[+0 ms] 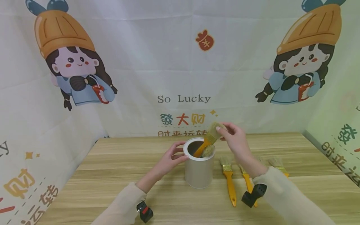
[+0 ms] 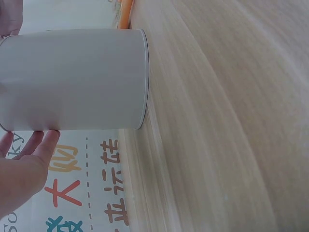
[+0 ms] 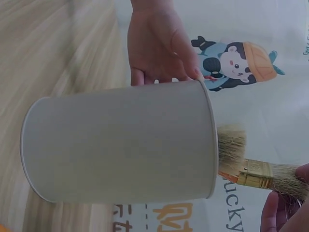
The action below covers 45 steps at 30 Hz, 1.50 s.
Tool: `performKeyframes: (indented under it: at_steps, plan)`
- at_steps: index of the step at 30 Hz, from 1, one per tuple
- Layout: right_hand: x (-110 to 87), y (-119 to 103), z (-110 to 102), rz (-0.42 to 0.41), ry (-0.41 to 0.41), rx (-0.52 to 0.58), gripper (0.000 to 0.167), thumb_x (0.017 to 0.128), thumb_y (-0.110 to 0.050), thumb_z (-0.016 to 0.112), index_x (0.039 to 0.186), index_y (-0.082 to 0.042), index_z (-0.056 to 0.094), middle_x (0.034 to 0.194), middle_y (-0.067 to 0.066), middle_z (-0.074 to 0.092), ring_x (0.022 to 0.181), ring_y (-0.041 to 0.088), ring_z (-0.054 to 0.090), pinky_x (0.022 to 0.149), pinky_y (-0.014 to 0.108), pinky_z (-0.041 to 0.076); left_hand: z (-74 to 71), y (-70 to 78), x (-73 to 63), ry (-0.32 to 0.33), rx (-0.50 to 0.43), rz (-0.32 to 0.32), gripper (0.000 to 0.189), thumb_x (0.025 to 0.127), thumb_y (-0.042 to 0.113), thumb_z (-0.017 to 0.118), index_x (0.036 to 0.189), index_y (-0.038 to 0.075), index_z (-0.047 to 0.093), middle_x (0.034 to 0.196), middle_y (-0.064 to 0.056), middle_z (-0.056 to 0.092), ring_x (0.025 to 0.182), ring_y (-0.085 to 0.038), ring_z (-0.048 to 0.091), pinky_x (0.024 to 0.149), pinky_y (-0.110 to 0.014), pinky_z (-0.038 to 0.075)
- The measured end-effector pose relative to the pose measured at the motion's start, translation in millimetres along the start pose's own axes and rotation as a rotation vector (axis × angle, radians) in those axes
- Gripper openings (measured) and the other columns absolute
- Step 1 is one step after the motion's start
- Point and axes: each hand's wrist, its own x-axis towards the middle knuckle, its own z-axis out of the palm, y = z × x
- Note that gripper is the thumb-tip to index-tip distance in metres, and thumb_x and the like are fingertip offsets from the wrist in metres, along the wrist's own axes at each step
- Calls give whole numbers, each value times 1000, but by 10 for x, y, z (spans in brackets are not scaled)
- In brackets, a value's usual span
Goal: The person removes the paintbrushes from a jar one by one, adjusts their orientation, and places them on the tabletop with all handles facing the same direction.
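A pale grey-white can stands upright on the wooden table. My left hand rests against the can's left side near the rim, fingers and thumb spread around it. My right hand pinches a paintbrush by its bristles. Its orange handle points down into the can's mouth, and its end is hidden inside. Another brush's bristles stick up over the can's rim; the rest of that brush is out of sight. In the right wrist view, my fingers hold the bristle end beyond the rim.
On the table right of the can lies a paintbrush with an orange handle. A second brush and a third lie farther right, partly behind my right arm. A printed cloth hangs behind the table.
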Motion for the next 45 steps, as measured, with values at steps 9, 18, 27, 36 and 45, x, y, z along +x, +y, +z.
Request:
performKeyframes:
  at_steps: [9, 18, 27, 36, 45]
  plan:
    - [48, -74, -138, -141, 30, 0, 33, 87, -15, 57, 111, 6, 52, 97, 5, 55, 78, 11, 52, 67, 23, 48, -3, -6, 9, -4, -4, 3, 52, 85, 13, 61, 130, 11, 35, 123, -19, 40, 111, -34, 44, 90, -38, 39]
    - [60, -188, -259, -227, 87, 12, 32, 85, -15, 59, 109, 6, 53, 93, -1, 56, 74, 10, 53, 64, 22, 47, -2, 2, 3, -2, -7, 4, 53, 84, 13, 61, 130, 10, 35, 124, -22, 40, 111, -35, 44, 89, -38, 40]
    - [47, -306, -403, -322, 140, 109, 15, 83, -9, 61, 98, -6, 60, 89, 1, 57, 71, 11, 52, 60, 17, 47, 0, -2, 4, 0, -14, -3, 54, 83, 14, 62, 130, 12, 36, 124, -23, 39, 111, -34, 44, 88, -37, 41]
    - [22, -389, -636, -397, 164, 246, 13, 82, -3, 61, 94, -8, 63, 87, 4, 57, 70, 12, 52, 59, 15, 47, 5, 4, 5, -7, -18, 5, 52, 85, 11, 60, 130, 8, 34, 125, -25, 38, 112, -36, 43, 89, -39, 40]
    - [-24, -359, -865, -416, 155, 228, 17, 82, -2, 60, 98, -6, 63, 90, 4, 58, 73, 13, 51, 60, 14, 47, 11, 12, 2, -1, -14, 4, 52, 85, 11, 60, 130, 7, 34, 124, -24, 39, 112, -37, 43, 89, -39, 40]
